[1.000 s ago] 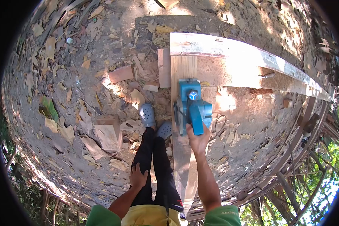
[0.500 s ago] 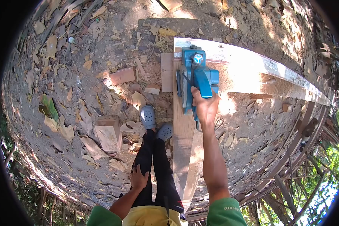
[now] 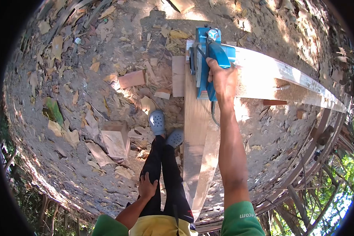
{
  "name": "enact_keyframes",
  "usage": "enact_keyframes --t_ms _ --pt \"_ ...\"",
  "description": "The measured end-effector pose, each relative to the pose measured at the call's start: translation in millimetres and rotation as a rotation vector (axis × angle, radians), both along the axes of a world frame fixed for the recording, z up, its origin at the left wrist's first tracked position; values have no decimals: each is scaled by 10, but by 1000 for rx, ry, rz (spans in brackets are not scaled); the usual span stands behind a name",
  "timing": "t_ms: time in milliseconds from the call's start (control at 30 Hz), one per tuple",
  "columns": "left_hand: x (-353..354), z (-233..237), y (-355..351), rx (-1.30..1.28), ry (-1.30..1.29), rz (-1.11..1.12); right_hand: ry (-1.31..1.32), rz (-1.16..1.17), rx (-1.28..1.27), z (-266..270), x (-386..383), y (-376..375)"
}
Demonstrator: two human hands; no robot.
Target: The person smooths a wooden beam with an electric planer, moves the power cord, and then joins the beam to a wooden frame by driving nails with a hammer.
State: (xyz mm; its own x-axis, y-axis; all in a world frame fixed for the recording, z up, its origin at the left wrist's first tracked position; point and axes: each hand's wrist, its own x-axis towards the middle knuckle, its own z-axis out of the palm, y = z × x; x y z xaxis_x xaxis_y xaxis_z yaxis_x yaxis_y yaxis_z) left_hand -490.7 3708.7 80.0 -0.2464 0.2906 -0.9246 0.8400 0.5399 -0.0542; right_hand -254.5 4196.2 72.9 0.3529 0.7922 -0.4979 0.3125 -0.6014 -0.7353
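Observation:
My right hand is wrapped round the handle of a blue electric planer. The planer sits at the far end of a long wooden plank, its front reaching past the plank's end. A dark cord trails from its rear. My left hand rests on my thigh with fingers spread, holding nothing. To the right of the planer, a broad whitish board runs off to the right, strewn with wood shavings.
Wood offcuts and a larger wooden block lie on the leaf-littered ground at left. My feet in grey clogs stand beside the plank. Dark poles and branches are at the lower right.
My right hand has pushed the planer forward, away from me, along the plank to its far end. My left hand has stayed on my thigh.

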Motion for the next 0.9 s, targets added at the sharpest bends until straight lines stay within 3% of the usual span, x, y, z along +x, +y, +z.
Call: enact_keyframes --t_ms 200,333,400,500,567,667,767,900 --pt "-28 -28 -164 42 1 -16 35 -15 32 4 -20 248" --pt "-43 -42 -211 41 -7 -5 185 47 63 138 21 -284" --pt "-36 -46 -218 65 -4 7 192 34 -16 297 -65 -889" --pt "-2 -27 -201 49 -5 23 22 144 64 31 -36 -2187" --pt "-37 -21 -204 26 -9 26 -57 177 -109 127 -34 -2961" --pt "-56 -26 -223 31 -5 18 -26 161 -112 108 -49 -3833" --pt "-31 -54 -218 66 6 -13 -95 221 -53 28 -16 -4061" --pt "-39 0 -145 24 0 -1 -22 146 -75 35 -69 -3527"
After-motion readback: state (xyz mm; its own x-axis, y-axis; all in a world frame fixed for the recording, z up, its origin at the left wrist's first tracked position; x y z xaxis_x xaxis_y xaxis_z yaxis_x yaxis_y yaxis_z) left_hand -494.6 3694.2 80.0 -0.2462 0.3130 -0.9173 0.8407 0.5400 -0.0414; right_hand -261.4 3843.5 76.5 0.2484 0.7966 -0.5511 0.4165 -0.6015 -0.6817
